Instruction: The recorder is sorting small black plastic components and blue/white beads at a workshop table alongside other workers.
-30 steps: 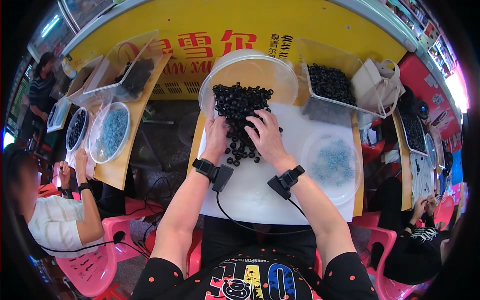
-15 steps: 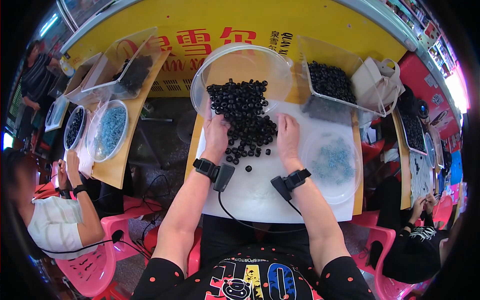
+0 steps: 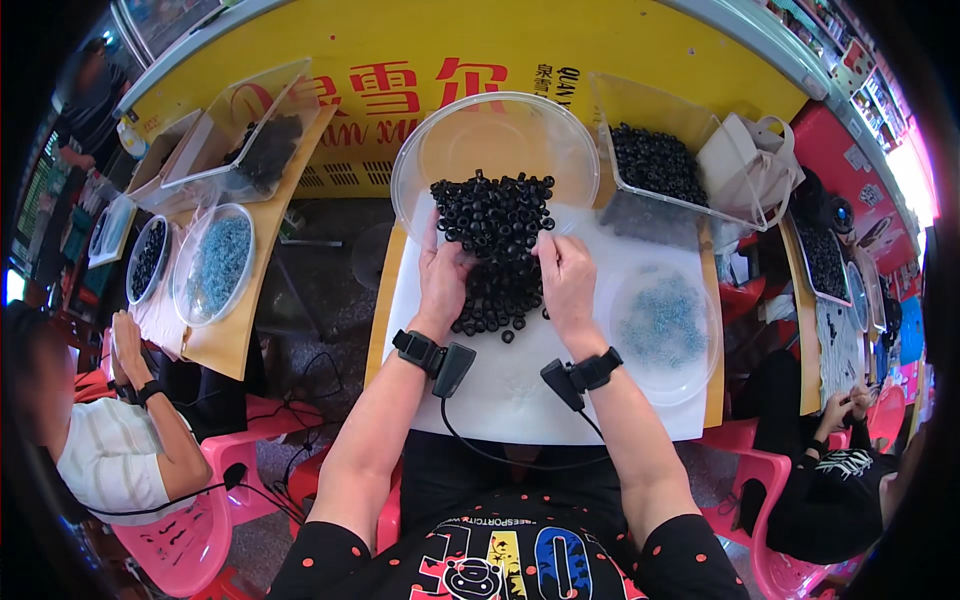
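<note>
Far left, a seated co-worker in a pale striped top (image 3: 115,455), beside a neighbouring wooden tabletop (image 3: 232,345); on it, a round clear plastic bowl of small pale-blue pieces (image 3: 215,265); next, the left hand (image 3: 445,288), set along the left flank of a heap of small glossy black rounded pieces with holes (image 3: 492,220); its fingers touch the heap's edge, tips partly hidden, so can't tell if they grip a piece or the rim; the heap's long axis runs away from the wearer, far end in a wide round clear plastic tub (image 3: 490,140), near end loose on a flat white sheet (image 3: 480,400) over a light wooden tabletop (image 3: 714,405); tub's near edge lost under the heap; key relation: heap between the hands, neither clearly nearer; it lies right of the left fingers, left of the right ones, spilling nearer the wearer than both sets of tips; right hand (image 3: 568,285) at the right flank, fingers curled in, bunched narrow, tips at the heap; pinched piece or not, can't tell; farther right, a rectangular clear plastic bin of similar black pieces (image 3: 655,165), and a shallow round clear plastic tray of pale-blue pieces (image 3: 660,320).
</note>
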Demonstrator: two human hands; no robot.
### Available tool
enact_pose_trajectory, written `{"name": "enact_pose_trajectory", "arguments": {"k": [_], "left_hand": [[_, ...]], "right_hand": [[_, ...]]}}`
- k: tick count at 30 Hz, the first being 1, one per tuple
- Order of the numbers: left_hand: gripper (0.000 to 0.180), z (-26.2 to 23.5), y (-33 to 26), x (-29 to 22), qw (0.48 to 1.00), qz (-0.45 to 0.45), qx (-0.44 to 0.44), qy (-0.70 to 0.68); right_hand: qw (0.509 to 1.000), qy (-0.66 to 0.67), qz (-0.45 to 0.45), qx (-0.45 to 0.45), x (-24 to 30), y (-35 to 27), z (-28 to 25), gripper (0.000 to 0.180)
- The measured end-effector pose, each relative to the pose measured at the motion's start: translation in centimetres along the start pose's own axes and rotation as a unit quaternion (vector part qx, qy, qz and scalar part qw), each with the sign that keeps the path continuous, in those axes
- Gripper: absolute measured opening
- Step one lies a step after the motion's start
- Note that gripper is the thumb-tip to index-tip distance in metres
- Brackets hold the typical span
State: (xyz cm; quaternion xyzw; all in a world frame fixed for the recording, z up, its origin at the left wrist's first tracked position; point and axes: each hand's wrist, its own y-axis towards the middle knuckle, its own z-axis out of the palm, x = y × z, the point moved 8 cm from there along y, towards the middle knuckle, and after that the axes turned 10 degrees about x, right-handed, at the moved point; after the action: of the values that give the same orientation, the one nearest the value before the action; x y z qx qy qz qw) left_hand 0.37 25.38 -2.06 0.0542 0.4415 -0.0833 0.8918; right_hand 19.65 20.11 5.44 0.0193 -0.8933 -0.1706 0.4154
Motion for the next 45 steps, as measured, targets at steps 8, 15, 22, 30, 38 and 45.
{"name": "enact_pose_trajectory", "arguments": {"k": [8, 15, 22, 30, 38, 45], "left_hand": [[0.076, 0.5, 0.0, -0.4, 1.0, 0.019, -0.022, 0.004], [0.076, 0.6, 0.2, -0.6, 0.999, 0.026, -0.017, 0.03], [0.074, -0.4, -0.1, -1.1, 0.99, 0.066, -0.046, 0.118], [0.072, -0.7, 0.0, -1.1, 0.987, 0.082, -0.062, 0.127], [0.071, -1.2, 0.1, -0.8, 0.99, 0.08, -0.07, 0.093], [0.071, -1.9, 0.0, -0.8, 0.986, 0.1, -0.113, 0.07]], "right_hand": [[0.981, -0.106, -0.163, -0.023, 2.5, 7.1, 1.7, 0.021], [0.969, -0.181, -0.16, 0.044, 1.1, 8.0, 5.2, 0.022], [0.972, -0.119, -0.201, 0.03, 2.2, 3.6, 4.6, 0.014], [0.976, -0.09, -0.198, 0.024, 2.1, 0.3, 3.4, 0.014], [0.98, -0.064, -0.189, -0.006, 1.6, -0.9, 1.3, 0.016], [0.987, -0.157, -0.027, -0.039, -7.1, 3.0, 1.4, 0.032]]}}
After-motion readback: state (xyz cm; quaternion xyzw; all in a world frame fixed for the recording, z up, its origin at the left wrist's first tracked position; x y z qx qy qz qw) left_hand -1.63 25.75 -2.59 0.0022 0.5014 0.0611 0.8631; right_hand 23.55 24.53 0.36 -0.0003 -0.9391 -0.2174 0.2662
